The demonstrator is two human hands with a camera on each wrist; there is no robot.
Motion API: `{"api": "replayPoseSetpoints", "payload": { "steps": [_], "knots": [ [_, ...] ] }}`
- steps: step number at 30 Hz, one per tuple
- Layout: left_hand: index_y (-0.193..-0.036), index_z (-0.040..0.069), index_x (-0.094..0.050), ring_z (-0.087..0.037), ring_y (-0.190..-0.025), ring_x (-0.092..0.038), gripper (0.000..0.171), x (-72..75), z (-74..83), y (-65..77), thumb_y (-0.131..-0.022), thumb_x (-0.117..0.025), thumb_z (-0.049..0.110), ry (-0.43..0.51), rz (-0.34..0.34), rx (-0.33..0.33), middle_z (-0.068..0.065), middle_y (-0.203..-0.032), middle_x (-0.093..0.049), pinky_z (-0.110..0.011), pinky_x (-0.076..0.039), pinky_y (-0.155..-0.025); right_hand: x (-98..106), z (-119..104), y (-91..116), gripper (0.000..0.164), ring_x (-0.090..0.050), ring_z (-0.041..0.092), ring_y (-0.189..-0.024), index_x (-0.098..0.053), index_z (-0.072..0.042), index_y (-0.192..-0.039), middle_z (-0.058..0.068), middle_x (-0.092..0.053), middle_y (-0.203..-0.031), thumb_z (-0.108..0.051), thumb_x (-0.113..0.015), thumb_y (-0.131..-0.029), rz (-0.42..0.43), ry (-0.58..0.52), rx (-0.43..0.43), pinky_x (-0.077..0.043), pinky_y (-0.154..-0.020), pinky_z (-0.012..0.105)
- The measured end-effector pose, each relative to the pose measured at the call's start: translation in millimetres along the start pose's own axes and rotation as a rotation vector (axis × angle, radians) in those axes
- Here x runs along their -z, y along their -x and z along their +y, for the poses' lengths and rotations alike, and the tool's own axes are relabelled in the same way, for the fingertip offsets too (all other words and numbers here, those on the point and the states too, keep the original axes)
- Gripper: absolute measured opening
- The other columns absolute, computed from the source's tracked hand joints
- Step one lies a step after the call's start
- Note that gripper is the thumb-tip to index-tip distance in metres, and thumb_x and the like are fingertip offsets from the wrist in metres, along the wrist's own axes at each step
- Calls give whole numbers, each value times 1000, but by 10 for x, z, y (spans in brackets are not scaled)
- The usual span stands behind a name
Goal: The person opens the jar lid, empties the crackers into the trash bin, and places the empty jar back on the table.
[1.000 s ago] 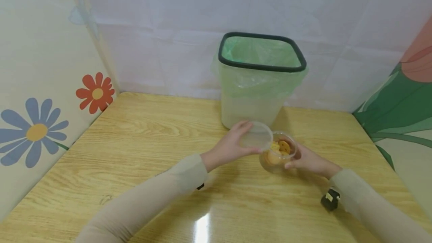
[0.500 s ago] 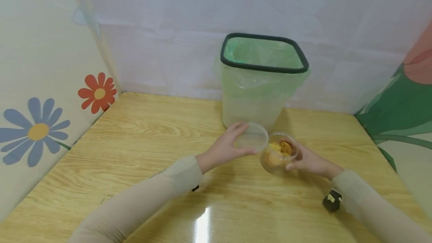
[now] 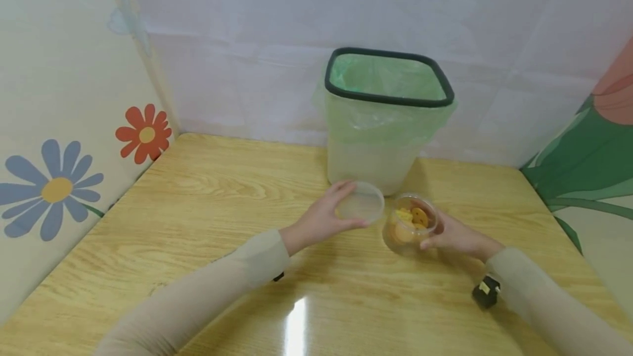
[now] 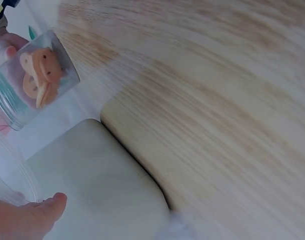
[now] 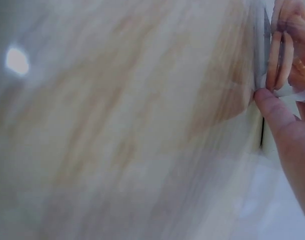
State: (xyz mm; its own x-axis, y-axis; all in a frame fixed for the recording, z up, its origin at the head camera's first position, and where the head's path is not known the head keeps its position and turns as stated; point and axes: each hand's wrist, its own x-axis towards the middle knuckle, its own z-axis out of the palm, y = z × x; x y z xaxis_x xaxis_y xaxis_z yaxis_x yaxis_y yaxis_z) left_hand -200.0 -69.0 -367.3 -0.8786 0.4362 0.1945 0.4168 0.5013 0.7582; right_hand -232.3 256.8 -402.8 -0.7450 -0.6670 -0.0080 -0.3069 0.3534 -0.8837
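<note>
In the head view my left hand (image 3: 318, 216) grips a round, see-through lid (image 3: 363, 203) by its edge, fingers on the far side and thumb on the near side. Just right of it is a clear plastic jar (image 3: 401, 238), its mouth uncovered, with round orange-brown cookies (image 3: 419, 217) and a yellow piece inside. My right hand (image 3: 452, 235) holds the jar from its right side; some of the fingers are hidden behind it. The left wrist view shows the cookies (image 4: 42, 72) through the jar's wall, and the lid (image 4: 10, 167) at the left edge beside my thumb.
A pale trash bin (image 3: 371, 153) with a dark rim and a green liner bag stands behind the hands, against the white cloth backdrop (image 3: 247, 70). The wood-grain table (image 3: 237, 180) reaches to flowered panels on both sides. A black device (image 3: 487, 291) sits at the right wrist.
My left hand has drawn the lid leftward, away from the jar's mouth, opening a small gap between them. My right hand and the jar stay in nearly the same place.
</note>
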Motion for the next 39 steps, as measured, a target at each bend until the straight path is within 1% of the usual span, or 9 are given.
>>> {"api": "replayPoseSetpoints", "payload": {
  "steps": [4,11,13,18,20,27,29,32,39],
  "knots": [
    [-150,3,-34,-36,-138,-33,86,29,-15,27,-83,-79,33,-7,9,25,-16,-154,-29,-51,-30,-111,31,19,-29,97,-23,44,-137,-11,7,-151,32,-16,-153,-5,-78,-81,-14,-6,35,-35,-98,19],
    [-150,4,-35,-36,-138,-33,85,52,-46,73,-83,-79,33,-13,24,43,-14,-154,-29,-53,-30,-110,62,67,-94,91,-35,-4,-128,-18,12,-146,35,-22,-148,0,-78,-79,-48,-58,121,-36,-99,18],
    [-150,5,-35,-37,-138,-32,85,56,-50,85,-83,-79,33,-7,18,50,-15,-155,-28,-53,-29,-110,67,63,-93,92,-34,1,-131,-17,12,-147,35,-22,-149,-1,-78,-79,-46,-48,108,-36,-99,17],
    [-150,5,-35,-38,-139,-31,85,60,-69,111,-83,-79,33,-4,17,50,-17,-155,-27,-55,-29,-110,63,34,-82,95,-25,39,-137,-16,10,-149,33,-22,-151,-3,-79,-79,-29,-16,60,-34,-98,16],
    [-150,4,-34,-38,-138,-31,85,60,-79,122,-83,-79,33,-5,19,47,-17,-155,-27,-55,-29,-110,58,23,-74,95,-23,44,-136,-16,9,-148,33,-23,-150,-3,-79,-79,-23,-12,51,-35,-98,16],
    [-149,4,-36,-38,-138,-32,85,56,-137,157,-82,-80,32,-5,29,57,-18,-154,-28,-54,-30,-110,38,41,-56,91,-34,-1,-128,-20,8,-147,33,-26,-149,-2,-79,-79,-16,-28,53,-34,-98,15],
    [-149,4,-36,-37,-138,-33,85,58,-150,167,-82,-80,32,-4,33,58,-17,-154,-29,-53,-30,-110,32,42,-55,91,-34,-7,-125,-19,8,-148,34,-25,-149,-1,-78,-79,-24,-40,63,-33,-99,15],
    [-149,4,-36,-37,-138,-32,85,70,-157,184,-82,-79,32,4,33,59,-17,-154,-29,-53,-29,-110,28,43,-50,92,-33,-2,-128,-16,9,-148,35,-22,-149,-2,-77,-80,-34,-41,66,-34,-98,15],
    [-150,4,-34,-36,-140,-29,85,120,-155,210,-84,-78,33,13,13,61,-16,-155,-28,-53,-28,-111,41,22,-49,99,-9,49,-138,-8,6,-151,33,-7,-154,-6,-78,-82,-59,-29,66,-33,-98,17]
  ]
}}
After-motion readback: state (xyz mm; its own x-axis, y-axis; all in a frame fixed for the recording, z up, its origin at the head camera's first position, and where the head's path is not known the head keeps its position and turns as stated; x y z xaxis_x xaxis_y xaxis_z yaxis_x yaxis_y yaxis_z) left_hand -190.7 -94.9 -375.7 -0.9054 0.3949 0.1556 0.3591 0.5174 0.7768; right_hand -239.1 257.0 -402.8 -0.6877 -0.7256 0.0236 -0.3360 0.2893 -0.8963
